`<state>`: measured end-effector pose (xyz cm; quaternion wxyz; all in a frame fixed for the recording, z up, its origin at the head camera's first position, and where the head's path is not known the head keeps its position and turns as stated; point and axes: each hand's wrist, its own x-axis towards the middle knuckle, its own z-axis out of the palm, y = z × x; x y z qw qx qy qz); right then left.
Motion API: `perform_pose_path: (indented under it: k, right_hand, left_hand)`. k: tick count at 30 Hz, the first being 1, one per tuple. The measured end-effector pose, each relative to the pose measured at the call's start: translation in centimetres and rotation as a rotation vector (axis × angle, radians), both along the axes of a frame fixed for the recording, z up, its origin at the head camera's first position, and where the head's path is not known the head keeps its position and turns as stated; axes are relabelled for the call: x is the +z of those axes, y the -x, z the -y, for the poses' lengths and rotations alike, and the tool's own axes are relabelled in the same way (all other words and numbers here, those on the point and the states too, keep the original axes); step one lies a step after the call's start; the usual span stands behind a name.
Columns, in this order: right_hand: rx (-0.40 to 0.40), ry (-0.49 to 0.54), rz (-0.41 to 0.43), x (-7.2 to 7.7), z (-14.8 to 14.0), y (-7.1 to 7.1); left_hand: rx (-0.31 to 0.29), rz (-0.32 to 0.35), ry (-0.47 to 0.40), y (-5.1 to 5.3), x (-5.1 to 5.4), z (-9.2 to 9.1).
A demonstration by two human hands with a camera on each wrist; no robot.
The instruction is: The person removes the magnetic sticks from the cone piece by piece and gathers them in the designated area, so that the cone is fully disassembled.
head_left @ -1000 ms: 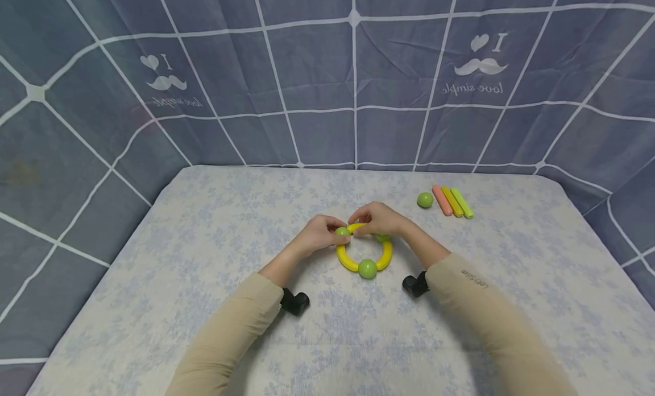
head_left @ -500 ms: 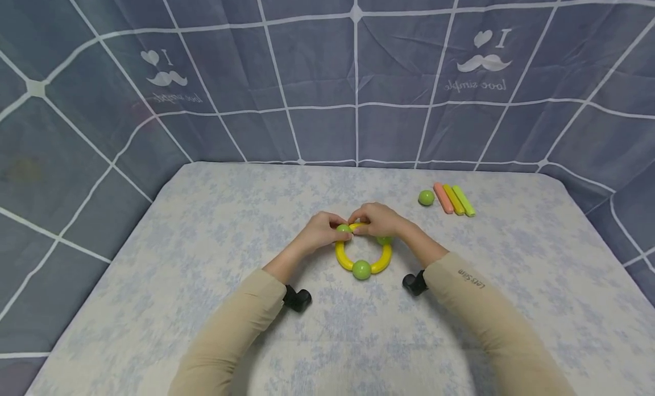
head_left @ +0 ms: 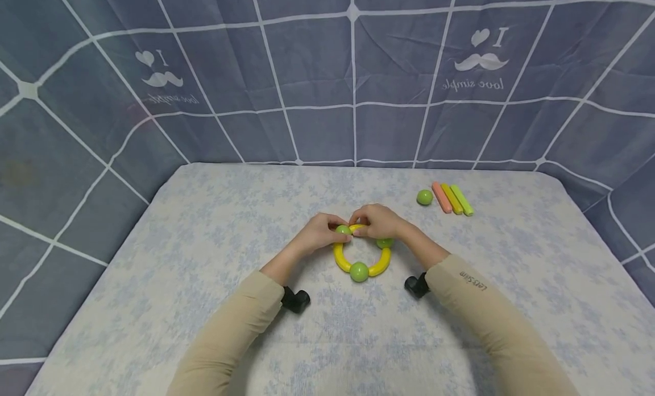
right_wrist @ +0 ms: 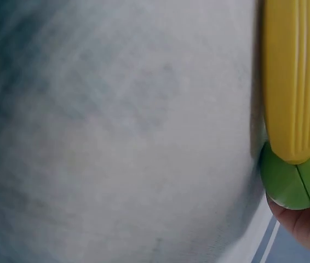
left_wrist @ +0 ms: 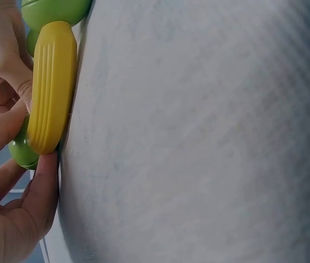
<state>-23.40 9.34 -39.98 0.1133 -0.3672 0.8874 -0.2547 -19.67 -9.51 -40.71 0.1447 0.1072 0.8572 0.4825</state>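
Yellow curved pieces (head_left: 380,263) and green balls (head_left: 359,272) form a ring on the table between the two hands. The left hand (head_left: 318,233) pinches the green ball (head_left: 343,230) at the ring's upper left; in the left wrist view that ball (left_wrist: 22,147) shows between its fingers, beside a ribbed yellow piece (left_wrist: 53,87). The right hand (head_left: 381,221) pinches the yellow piece (head_left: 355,228) at the top of the ring, its fingertips close to the left hand's. Below the right hand is another green ball (head_left: 385,243), which in the right wrist view (right_wrist: 297,178) meets a yellow piece (right_wrist: 293,76).
A loose green ball (head_left: 425,197) lies at the back right of the patterned table (head_left: 230,214). Beside it are a pink stick (head_left: 442,197), a yellow stick (head_left: 452,199) and a lime stick (head_left: 462,199). Behind the table hangs a blue-grey curtain (head_left: 317,134).
The ring's near green ball has shifted slightly left, and the lower yellow pieces with it. Both hands keep their grip near the top, almost in place.
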Motion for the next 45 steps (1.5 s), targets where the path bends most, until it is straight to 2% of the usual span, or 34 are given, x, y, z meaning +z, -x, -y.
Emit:
perform_pose_path:
  k: [3, 7, 11, 14, 17, 22, 27, 32, 38, 45]
  right_hand:
    - [-0.015, 0.013, 0.002, 0.0, -0.2, 0.1]
    - [-0.04, 0.017, 0.036, 0.0, -0.4, 0.1]
    - [0.019, 0.02, 0.044, 0.0, -0.2, 0.2]
    - [0.084, 0.014, 0.009, 0.0, 0.3, 0.2]
    - [0.102, 0.001, -0.021, 0.0, 0.8, 0.2]
    - [0.077, -0.019, -0.056, 0.1, 1.3, 0.1]
    - [0.038, -0.033, -0.074, 0.3, 1.5, 0.0]
    - [0.032, -0.057, -0.082, 0.2, 1.4, -0.1]
    - [0.075, -0.05, -0.118, 0.2, 0.8, 0.0]
    - [0.023, -0.05, -0.112, 0.4, -0.9, 0.1]
  left_hand:
    - [0.006, -0.027, 0.023, 0.1, 0.1, 0.2]
    - [0.029, -0.023, 0.046, 0.0, 0.1, 0.6]
    - [0.026, 0.002, 0.048, -0.1, 0.1, 0.7]
    - [0.027, 0.006, 0.063, -0.1, 0.1, 0.8]
    - [0.026, 0.007, 0.088, -0.1, 0.1, 0.8]
    - [0.021, 0.014, 0.104, -0.1, 0.2, 0.9]
    - [0.052, 0.036, 0.101, -0.1, 0.3, 0.8]
    - [0.07, 0.064, 0.076, -0.4, 0.1, 0.7]
    - [0.063, 0.032, 0.062, -0.5, -0.3, 0.8]
    - [0.103, 0.045, 0.049, -0.5, -0.5, 1.3]
